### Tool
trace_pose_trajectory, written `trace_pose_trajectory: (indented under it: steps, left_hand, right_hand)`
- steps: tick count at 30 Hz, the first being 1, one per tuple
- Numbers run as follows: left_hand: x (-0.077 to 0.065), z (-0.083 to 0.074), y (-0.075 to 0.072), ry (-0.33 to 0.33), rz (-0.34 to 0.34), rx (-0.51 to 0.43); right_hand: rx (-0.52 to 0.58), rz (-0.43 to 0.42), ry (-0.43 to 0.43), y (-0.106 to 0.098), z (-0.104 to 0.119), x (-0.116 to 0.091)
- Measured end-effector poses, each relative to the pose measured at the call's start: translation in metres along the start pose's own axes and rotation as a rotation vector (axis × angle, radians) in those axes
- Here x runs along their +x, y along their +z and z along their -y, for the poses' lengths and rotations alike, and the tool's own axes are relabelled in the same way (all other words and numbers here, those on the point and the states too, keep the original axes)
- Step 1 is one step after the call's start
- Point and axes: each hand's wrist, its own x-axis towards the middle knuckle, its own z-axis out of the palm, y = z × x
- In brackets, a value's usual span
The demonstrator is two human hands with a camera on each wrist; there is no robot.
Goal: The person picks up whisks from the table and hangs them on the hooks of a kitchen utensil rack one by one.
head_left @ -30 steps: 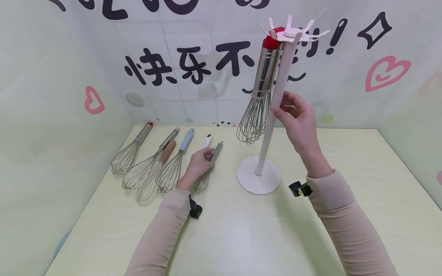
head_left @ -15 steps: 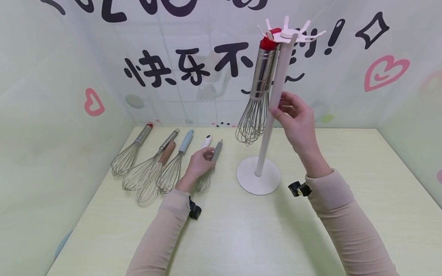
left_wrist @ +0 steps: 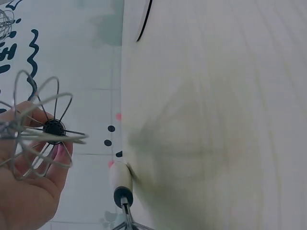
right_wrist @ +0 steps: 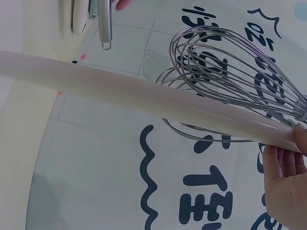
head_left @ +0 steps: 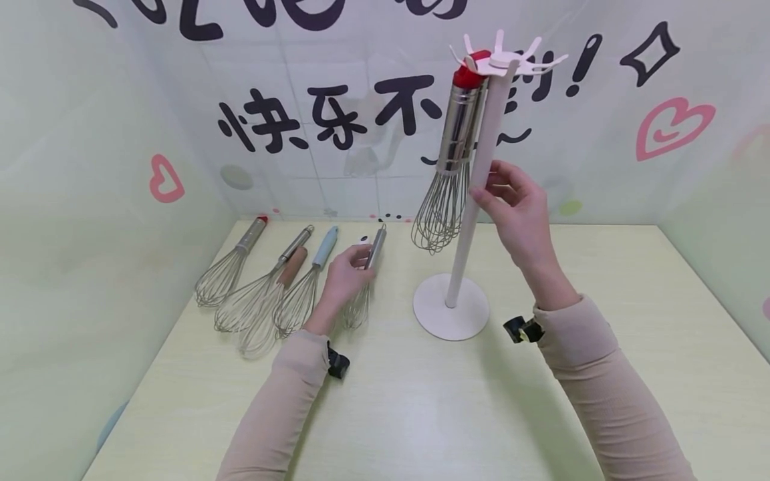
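Beige sleeves (head_left: 613, 401) end in wide cuffs (head_left: 575, 332), each with a black wrist camera (head_left: 338, 363)

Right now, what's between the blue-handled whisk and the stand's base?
In the head view: the left hand, holding a metal-handled whisk, and a white-handled whisk, partly hidden.

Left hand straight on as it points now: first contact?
Probably the back wall, the held whisk leading. The white-handled whisk lies near that path; height is unclear, so the left hand might brush it.
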Motion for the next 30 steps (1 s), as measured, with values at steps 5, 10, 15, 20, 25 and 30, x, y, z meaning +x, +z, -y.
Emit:
trace_pose_trajectory:
  steps: [5,10,15,20,25,30]
  left_hand:
    - [0.000,-0.011,-0.005,0.023,-0.021,-0.037]
    - [-0.002,-0.026,-0.009,0.008,-0.030,-0.107]
    - [-0.006,-0.042,-0.013,0.020,-0.063,-0.183]
    - [-0.010,-0.056,-0.017,0.052,-0.106,-0.219]
    - [-0.012,-0.067,-0.020,0.087,-0.143,-0.283]
    - [-0.017,-0.076,-0.023,0.132,-0.156,-0.340]
  right_hand:
    - [-0.004,0.002,0.002,0.000,0.000,0.000]
    - [-0.015,0.001,0.004,0.000,0.001,-0.001]
    - [-0.006,0.001,0.007,0.000,0.001,0.000]
    - [0.004,0.002,0.010,-0.001,0.001,0.000]
    - [0.003,0.006,0.009,-0.001,0.001,0.000]
    - [0.003,0.003,0.011,0.000,0.000,0.000]
